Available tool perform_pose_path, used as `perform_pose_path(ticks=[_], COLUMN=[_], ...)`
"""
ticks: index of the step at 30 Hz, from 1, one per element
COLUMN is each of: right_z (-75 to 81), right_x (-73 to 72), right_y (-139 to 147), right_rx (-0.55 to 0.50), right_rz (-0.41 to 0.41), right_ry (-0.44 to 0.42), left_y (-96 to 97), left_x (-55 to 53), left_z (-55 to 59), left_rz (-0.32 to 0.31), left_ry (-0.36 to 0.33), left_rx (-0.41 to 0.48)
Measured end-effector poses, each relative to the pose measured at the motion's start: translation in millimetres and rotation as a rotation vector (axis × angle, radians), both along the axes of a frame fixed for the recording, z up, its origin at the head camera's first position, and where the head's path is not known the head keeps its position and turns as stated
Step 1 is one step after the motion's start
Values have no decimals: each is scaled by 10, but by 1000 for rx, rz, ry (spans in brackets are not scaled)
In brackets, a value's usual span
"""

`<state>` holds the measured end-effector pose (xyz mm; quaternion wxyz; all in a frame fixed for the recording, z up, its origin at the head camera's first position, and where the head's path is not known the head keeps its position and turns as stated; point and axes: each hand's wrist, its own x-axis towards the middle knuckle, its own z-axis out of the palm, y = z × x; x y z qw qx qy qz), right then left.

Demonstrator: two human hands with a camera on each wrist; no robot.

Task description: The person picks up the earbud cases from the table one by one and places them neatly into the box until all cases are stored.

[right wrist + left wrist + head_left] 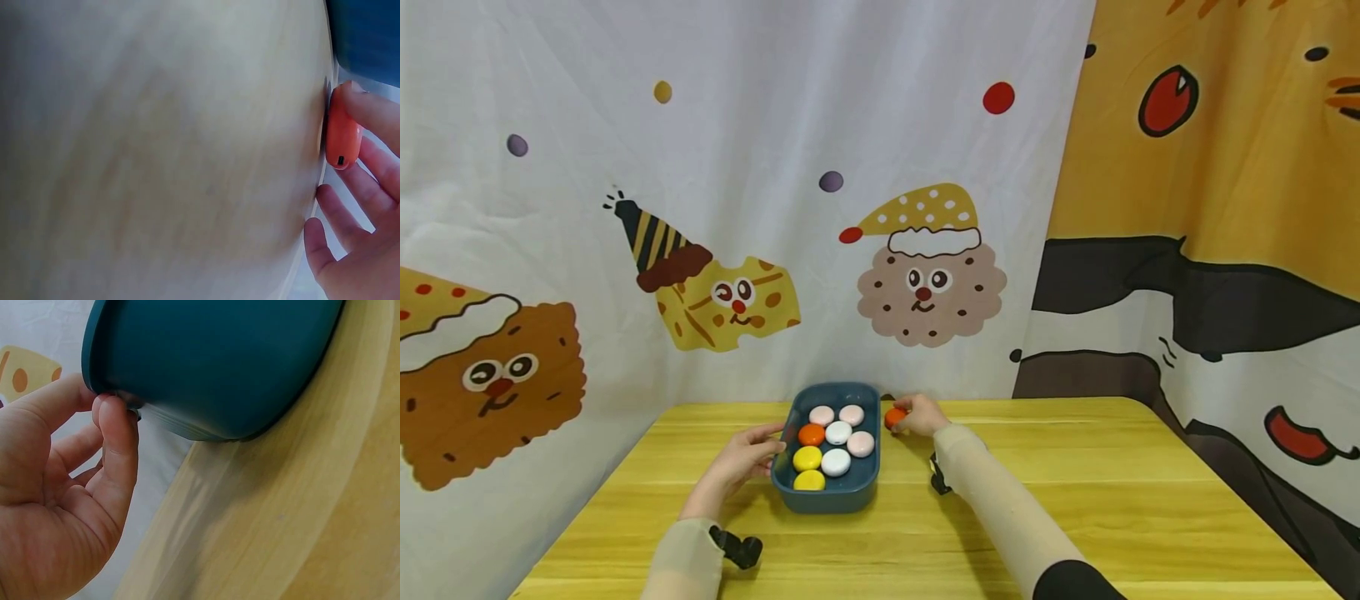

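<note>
A dark blue rectangular tub point(827, 502) with rounded corners stands on the table. Several glossy round discs lie in it: pink ones point(861, 444), white ones point(836, 462), yellow ones point(807, 458) and an orange one point(811, 435). At the tub's left side my left hand point(741, 461) pinches its edge between thumb and fingers; the left wrist view shows the tub wall point(212, 362) close up. Just right of the tub, my right hand point(925, 415) holds another orange disc point(342, 128) by its edges, low at the tabletop. A small dark slot shows in that disc's side.
The light wooden table point(1075, 483) extends to both sides of the tub. Behind it hangs a white curtain point(737, 100) with cartoon food prints, and an orange patterned part point(1247, 183) hangs at the right. Each wrist wears a small black device point(737, 547).
</note>
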<state>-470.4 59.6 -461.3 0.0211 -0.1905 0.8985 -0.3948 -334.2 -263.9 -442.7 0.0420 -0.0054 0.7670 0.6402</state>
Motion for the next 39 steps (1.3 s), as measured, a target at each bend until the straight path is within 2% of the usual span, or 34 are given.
perform_pose_path(ticks=[9, 14, 17, 22, 31, 39], right_z=[104, 148, 184, 229, 288, 316], right_x=[68, 49, 59, 98, 157, 182], right_y=[52, 107, 136, 174, 250, 353], right_rx=[-80, -210, -245, -221, -290, -353], right_rz=[-47, -41, -21, 4, -11, 25], right_ry=[-63, -138, -127, -48, -55, -80], left_y=[23, 22, 19, 15, 2, -10], left_x=[6, 0, -7, -17, -6, -8], left_z=[23, 28, 23, 15, -1, -1], left_rz=[-18, -14, -11, -14, -23, -30], left_ry=[5, 4, 1, -8, 6, 3], left_rx=[5, 11, 8, -6, 2, 12])
